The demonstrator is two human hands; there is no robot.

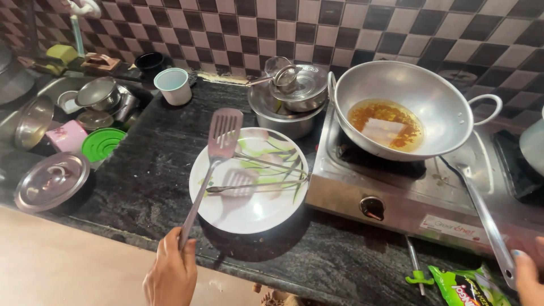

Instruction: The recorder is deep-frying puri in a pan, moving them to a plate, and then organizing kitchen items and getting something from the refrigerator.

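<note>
Your left hand [170, 275] is at the near edge of the black counter [153, 181], its fingers clamped round the handle end of a slotted metal spatula [212, 164]. The spatula slants up and away from you, and its slotted blade hangs over the far-left rim of the white plate [249, 212] with the leaf pattern. A pair of thin metal tongs [258, 184] lies across that plate.

Your right hand [527, 275] is at the near right corner, fingers closed on the end of a long metal handle [481, 218] that runs up and left toward the steel wok [408, 107]. The wok sits tilted on the steel stove [396, 198], with brownish oil and a pale flat piece in its bottom. A green packet [464, 286] lies on the counter just left of your right hand. Stacked steel pots with a lid [292, 96] stand just left of the wok, beyond the plate.
</note>
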